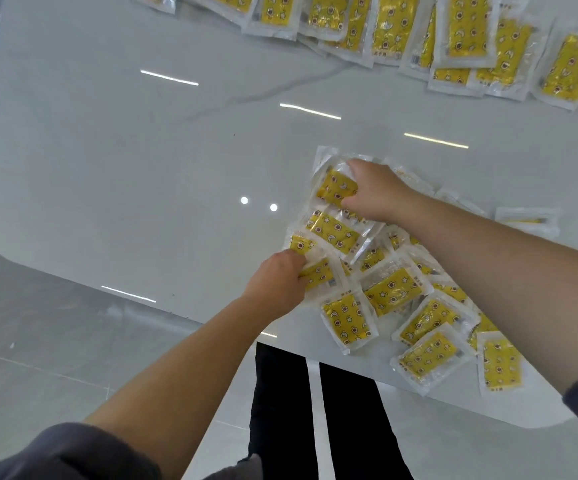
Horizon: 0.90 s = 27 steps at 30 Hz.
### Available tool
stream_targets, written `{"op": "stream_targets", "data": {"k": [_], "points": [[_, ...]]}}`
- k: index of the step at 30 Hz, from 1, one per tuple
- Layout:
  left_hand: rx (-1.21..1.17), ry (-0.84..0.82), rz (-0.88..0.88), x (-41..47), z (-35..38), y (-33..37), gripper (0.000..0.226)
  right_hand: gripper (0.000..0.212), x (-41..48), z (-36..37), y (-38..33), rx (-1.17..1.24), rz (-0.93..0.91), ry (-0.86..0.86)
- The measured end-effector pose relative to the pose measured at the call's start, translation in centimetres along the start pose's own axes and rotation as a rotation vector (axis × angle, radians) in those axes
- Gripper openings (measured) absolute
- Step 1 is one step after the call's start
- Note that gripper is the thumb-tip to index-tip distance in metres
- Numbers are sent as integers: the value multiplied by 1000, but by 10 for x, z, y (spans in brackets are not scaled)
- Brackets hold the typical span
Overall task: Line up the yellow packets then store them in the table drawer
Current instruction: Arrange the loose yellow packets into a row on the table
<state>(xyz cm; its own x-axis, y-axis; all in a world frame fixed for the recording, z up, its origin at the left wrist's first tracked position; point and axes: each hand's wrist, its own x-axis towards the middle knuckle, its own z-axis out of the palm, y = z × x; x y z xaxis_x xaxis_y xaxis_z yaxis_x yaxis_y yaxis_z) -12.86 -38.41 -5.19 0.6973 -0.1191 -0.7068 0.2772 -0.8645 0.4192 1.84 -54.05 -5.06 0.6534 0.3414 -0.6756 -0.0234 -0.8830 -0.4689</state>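
**Both hands in the pile**

Loose, overlapping pile (pixel 395 296) of yellow packets. At the pile's left edge, left hand (pixel 277 282) with fingers curled, pinching a packet (pixel 318 273). At the pile's far end, right hand (pixel 376 192) with thumb and fingers gripping the top packet (pixel 334 187). Rim of table (pixel 125 174) just nearside of pile. Bare top left of pile and beyond it. Another row (pixel 454 36) well beyond.

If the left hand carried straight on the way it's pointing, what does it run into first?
Probably the yellow packet lying just beyond its fingers, up and to the right; the left hand itself pinches a nearer packet. Depth is hard to judge, so it might slide over it.
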Motion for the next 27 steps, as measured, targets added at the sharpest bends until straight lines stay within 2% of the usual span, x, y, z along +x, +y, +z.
{"op": "stream_targets", "data": {"k": [2, 5, 7, 9, 13, 16, 21, 27], "points": [[-90, -36, -34, -1, -10, -2, 22, 31, -1, -12, 4, 84, 51, 11], [-252, -32, -102, -3, -33, -6, 17, 63, 0, -25, 15, 349, 153, -5], [-375, -16, -151, -4, -49, -9, 18, 76, -3, -34, 18, 568, 200, -6], [-527, 19, -193, -4, -62, -10, 22, 69, -4, -44, 21, 795, 249, 23], [-882, 147, -243, 11, -89, -9, 32, 39, -3, -67, 17, 1180, 305, 119], [-1022, 214, -243, 33, -115, -2, 14, 27, 11, -83, 15, 1309, 325, 232], [-1052, 226, -177, 96, -167, 12, 7, 25, 42, -111, 10, 1389, 358, 394], [-1001, 189, -76, 182, -225, 42, 11, 27, 93, -147, 9, 1437, 368, 567]]}}
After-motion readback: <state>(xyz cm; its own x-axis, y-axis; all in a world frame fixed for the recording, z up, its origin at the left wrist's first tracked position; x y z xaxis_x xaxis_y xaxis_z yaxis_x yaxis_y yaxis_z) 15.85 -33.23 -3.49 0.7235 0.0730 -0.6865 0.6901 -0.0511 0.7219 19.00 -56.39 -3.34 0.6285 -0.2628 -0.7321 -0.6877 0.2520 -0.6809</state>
